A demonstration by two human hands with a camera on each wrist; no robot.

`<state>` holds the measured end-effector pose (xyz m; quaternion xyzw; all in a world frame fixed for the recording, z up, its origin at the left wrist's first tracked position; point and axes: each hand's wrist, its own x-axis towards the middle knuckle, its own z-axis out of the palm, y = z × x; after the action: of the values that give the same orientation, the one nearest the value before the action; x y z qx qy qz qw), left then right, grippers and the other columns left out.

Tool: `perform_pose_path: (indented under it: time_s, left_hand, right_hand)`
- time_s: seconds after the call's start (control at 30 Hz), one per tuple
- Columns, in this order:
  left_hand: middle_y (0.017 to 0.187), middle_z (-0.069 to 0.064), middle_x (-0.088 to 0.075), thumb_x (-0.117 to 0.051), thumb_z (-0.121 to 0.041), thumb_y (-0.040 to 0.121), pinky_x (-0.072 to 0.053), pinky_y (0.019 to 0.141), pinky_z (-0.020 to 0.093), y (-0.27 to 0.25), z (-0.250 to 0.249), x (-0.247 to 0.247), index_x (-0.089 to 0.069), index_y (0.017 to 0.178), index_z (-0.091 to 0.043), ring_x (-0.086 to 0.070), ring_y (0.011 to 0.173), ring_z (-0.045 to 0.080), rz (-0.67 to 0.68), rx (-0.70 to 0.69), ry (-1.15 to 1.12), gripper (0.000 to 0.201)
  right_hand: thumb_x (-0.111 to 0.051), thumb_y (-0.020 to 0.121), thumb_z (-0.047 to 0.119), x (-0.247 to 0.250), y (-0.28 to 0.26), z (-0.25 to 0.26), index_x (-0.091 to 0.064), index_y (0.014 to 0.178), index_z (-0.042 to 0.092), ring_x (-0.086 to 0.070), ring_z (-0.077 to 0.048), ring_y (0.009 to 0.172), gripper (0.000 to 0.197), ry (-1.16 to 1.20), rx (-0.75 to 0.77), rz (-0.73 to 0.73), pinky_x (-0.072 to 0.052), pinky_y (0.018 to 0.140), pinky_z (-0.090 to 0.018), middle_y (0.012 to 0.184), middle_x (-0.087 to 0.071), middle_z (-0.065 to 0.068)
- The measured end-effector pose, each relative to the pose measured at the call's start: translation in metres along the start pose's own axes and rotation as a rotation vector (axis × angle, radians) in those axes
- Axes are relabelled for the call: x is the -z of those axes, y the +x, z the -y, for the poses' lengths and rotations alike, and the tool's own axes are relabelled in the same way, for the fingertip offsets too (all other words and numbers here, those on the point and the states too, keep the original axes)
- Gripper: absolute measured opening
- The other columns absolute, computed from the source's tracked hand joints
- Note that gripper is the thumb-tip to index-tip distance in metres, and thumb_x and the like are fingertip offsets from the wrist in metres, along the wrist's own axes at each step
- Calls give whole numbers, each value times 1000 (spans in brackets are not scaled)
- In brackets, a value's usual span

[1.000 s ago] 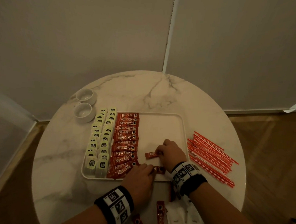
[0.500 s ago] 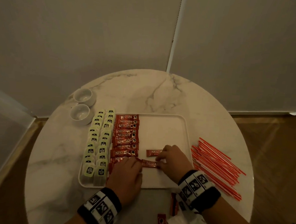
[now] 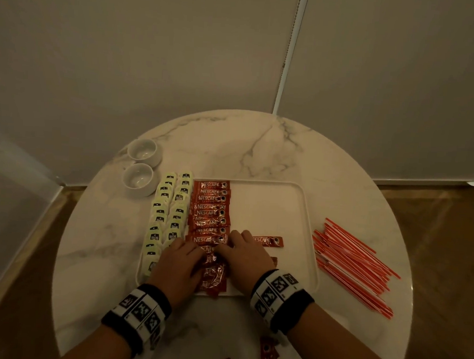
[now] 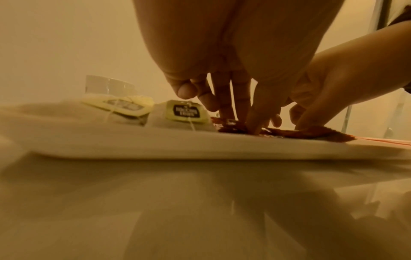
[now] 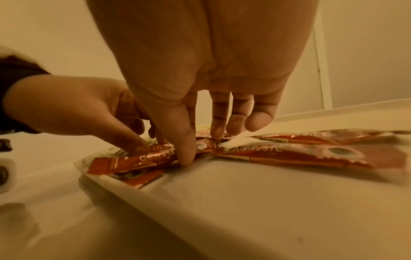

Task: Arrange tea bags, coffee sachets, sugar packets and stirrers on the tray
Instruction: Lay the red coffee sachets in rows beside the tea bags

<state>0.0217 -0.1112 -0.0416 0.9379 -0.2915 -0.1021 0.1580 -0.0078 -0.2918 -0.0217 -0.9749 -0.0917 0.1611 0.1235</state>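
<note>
Flanking the tray [image 3: 308, 211]: cups [image 3: 139, 176] left, stirrers [image 3: 355, 267] right.

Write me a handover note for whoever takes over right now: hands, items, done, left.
Left hand and right hand: fingertips pressing the red coffee sachets column on the white rectangular tray.
Done: two columns of pale green tea bags, most sachets.
Left: one loose red sachet on the tray, spare sachets at the table's near edge, red stirrers right of the tray. Sugar packets: not identifiable.
</note>
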Motion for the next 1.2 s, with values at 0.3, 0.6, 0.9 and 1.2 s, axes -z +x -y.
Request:
perform_pose_path:
  time_s: [0.3,0.6,0.9,1.2]
  left_hand:
    - [90,-5,-67,-80,-19,66,-49,71,32,4,12,4,-65,90,-22,-56,81,18,-59,-111,26,28]
    - [93,-8,-57,-67,-13,79,-36,80,24,-7,23,10,-60,88,-18,-43,90,12,-133,19,-120,12]
    - [96,-11,-60,-53,-55,72,-47,75,29,-22,19,4,-59,97,-29,-52,89,13,-34,-68,36,36]
    - [94,-12,-57,-56,-57,70,-49,73,31,-22,21,-2,-61,90,-35,-46,93,11,-28,-189,144,30]
  right_hand:
    - [-59,89,39,1,5,7,-48,130,27,-36,-26,122,44,-57,41,6,-38,102,-44,134,-40,-5]
    - [-59,87,35,28,-1,-18,-54,116,29,-43,-15,106,30,198,-151,-85,-44,88,-30,113,-47,5]
    - [-60,88,38,13,21,11,-53,118,26,-48,-16,106,33,150,-138,-47,-48,90,-35,120,-48,2]
    - [-49,94,38,26,-7,-5,-52,125,26,-46,-13,112,33,187,-234,-183,-43,92,-26,122,-49,5]
